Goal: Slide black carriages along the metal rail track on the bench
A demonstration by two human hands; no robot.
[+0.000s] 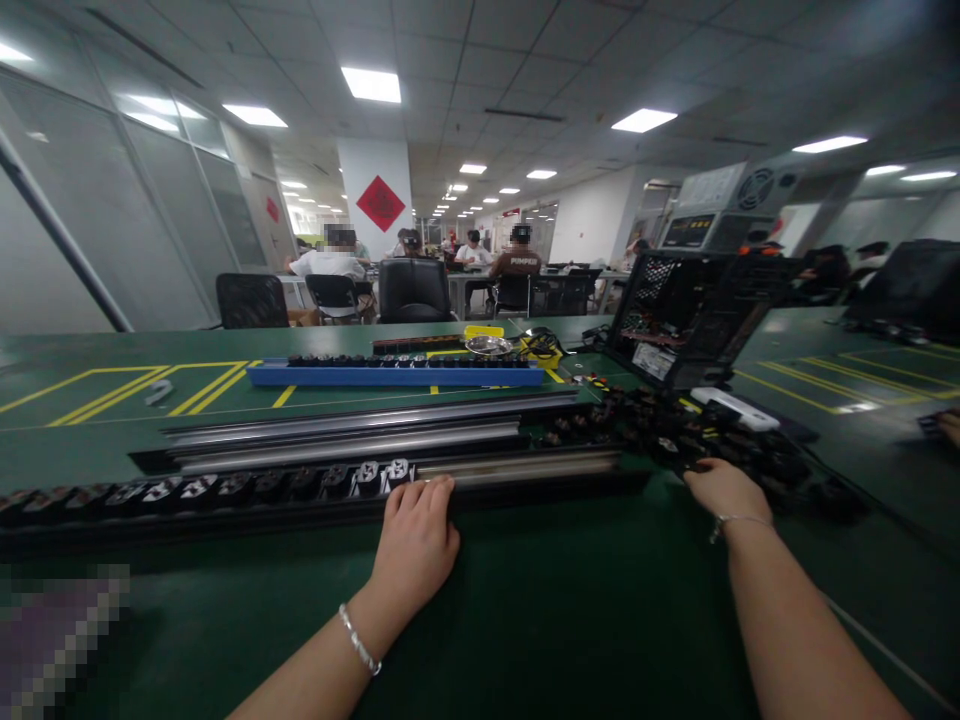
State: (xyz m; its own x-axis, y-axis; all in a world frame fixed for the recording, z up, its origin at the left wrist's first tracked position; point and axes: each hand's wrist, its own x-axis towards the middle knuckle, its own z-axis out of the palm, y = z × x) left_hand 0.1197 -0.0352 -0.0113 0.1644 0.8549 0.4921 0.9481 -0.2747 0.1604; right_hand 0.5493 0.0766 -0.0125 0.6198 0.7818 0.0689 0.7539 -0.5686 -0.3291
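A long black rail (525, 480) lies across the near side of the table, with a row of small black parts with silvery faces (199, 487) standing along its left portion. My left hand (420, 530) is closed over the rail's front edge, just at the right end of that row; its fingertips are partly hidden. Over to the right, my right hand (727, 493) reaches to the near edge of a heap of loose black parts (645, 425). Its fingers are pinched together, and what is between them cannot be made out.
Behind lie more long rails (360, 435) and a blue tray (397, 375) holding a row of black parts. An open computer case (690, 310) stands at the back right beyond a white device (735, 408). Several people sit at farther tables.
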